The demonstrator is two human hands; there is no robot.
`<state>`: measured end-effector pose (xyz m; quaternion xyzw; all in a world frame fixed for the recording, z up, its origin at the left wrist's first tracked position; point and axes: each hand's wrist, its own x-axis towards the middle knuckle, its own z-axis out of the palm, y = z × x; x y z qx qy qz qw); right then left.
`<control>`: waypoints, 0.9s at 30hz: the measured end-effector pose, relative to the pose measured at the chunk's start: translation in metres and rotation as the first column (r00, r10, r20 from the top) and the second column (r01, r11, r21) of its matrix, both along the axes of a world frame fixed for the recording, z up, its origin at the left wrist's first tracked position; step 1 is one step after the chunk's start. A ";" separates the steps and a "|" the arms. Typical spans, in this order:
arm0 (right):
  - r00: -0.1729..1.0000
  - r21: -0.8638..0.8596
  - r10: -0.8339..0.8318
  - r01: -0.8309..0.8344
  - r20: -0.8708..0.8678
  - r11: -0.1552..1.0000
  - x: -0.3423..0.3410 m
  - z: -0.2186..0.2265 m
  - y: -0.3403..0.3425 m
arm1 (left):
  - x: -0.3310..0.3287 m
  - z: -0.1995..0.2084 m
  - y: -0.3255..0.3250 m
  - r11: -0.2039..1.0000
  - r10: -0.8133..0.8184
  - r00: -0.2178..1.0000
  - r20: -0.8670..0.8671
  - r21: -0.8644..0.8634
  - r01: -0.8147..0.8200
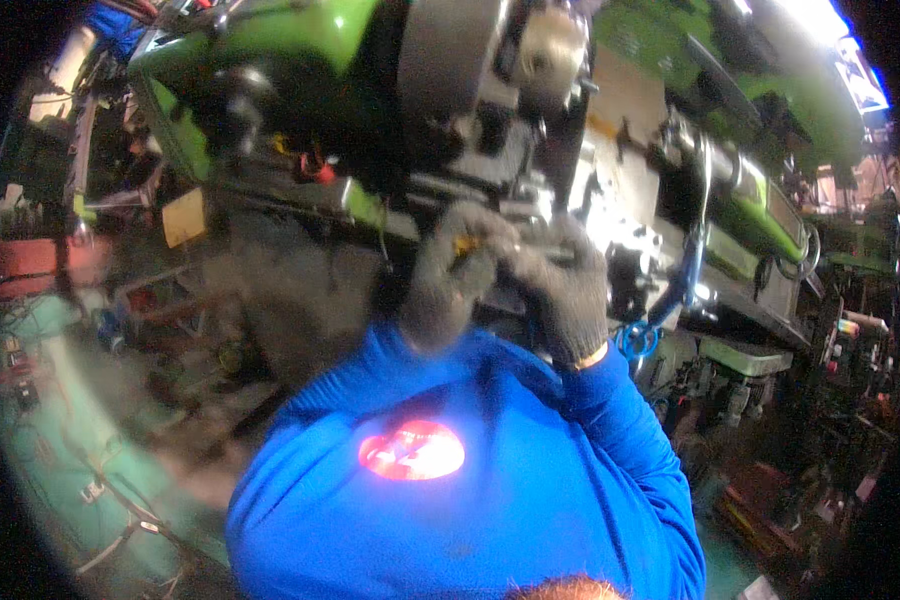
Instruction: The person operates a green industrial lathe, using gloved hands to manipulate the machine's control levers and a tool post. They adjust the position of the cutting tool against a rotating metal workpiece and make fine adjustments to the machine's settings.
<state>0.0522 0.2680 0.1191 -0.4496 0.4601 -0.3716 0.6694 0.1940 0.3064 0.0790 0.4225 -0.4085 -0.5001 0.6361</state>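
In grey work gloves, my two hands meet in front of my chest, close to the green lathe. My left hand [448,275] is closed, its fingers curled around a small yellow piece [466,244] whose kind I cannot make out. Beside it, my right hand [567,290] is also closed, fingertips reaching toward the left ones. Whatever it pinches is hidden by the gloves and blur. Just beyond the hands lie the metal tool slide [500,155] and the big round chuck [450,60] of the lathe.
The lathe's green headstock [290,40] is at upper left, its green tailstock [760,225] at right. A blue hose [685,275] hangs on the right side. Cables [120,500] lie on the green floor at lower left. Cluttered shelving [850,370] stands far right.
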 end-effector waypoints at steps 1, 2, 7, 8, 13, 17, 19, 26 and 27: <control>1.000 0.020 0.002 -0.001 -0.027 1.000 -0.001 0.004 0.002 | 0.000 -0.005 0.004 0.999 -0.021 1.000 0.003 0.034 0.021; 0.999 0.039 0.004 -0.002 -0.054 0.999 -0.002 0.009 0.004 | 0.001 -0.009 0.008 0.997 -0.042 0.999 0.006 0.068 0.042; 0.986 -0.104 -0.090 0.076 -0.139 0.992 -0.026 -0.018 0.004 | -0.002 -0.005 0.012 0.995 -0.020 0.996 -0.089 0.099 0.029; 0.972 -0.028 -0.165 0.163 -0.166 0.986 -0.036 -0.022 0.003 | 0.000 -0.004 0.011 0.994 -0.010 0.980 -0.201 0.108 0.033; 0.941 -0.259 -0.179 0.103 -0.288 0.960 -0.059 -0.022 0.011 | 0.014 -0.019 0.007 0.984 -0.033 0.972 -0.234 0.163 0.073; 0.983 -0.001 0.058 -0.060 -0.174 0.998 -0.054 -0.020 0.019 | 0.004 -0.019 0.006 0.955 -0.250 0.967 -0.054 0.149 0.256; 0.991 0.071 0.097 -0.090 -0.094 0.993 -0.057 -0.023 0.022 | 0.000 -0.029 0.004 0.958 -0.241 0.969 -0.061 0.146 0.247; 0.945 0.150 0.238 -0.208 -0.226 0.967 -0.069 -0.022 0.021 | -0.017 -0.034 -0.002 0.910 -0.410 0.895 0.178 0.148 0.387; 0.923 0.132 0.269 -0.241 -0.274 0.962 -0.071 -0.027 0.020 | -0.023 -0.038 -0.001 0.909 -0.415 0.899 0.142 0.108 0.403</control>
